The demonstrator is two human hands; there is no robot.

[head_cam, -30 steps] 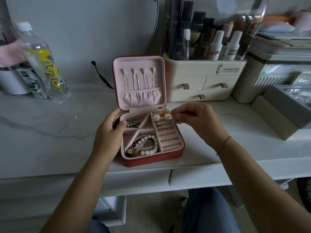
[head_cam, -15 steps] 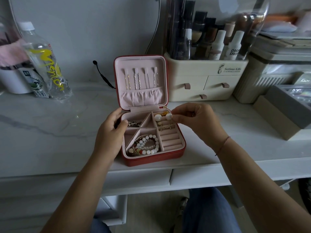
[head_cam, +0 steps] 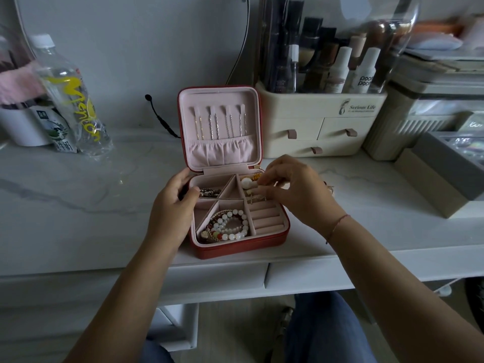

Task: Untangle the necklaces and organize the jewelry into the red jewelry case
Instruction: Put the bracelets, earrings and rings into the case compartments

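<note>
You have one red jewelry case (head_cam: 235, 248), open and pink-lined, on the white table (head_cam: 78, 205) near its front edge, with four pairs of thin chains (head_cam: 220, 121) in its lid. Your left hand (head_cam: 170, 213) grips its left wall; your right hand (head_cam: 298, 195) pinches a small pale piece (head_cam: 256, 190) beside one pearl (head_cam: 246, 182).

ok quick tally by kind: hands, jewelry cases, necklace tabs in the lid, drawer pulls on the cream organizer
hands: 2 (left hand gripping the case's edge, right hand pinching at the pearl earrings)
red jewelry case: 1
necklace tabs in the lid: 4
drawer pulls on the cream organizer: 3
total: 10
</note>
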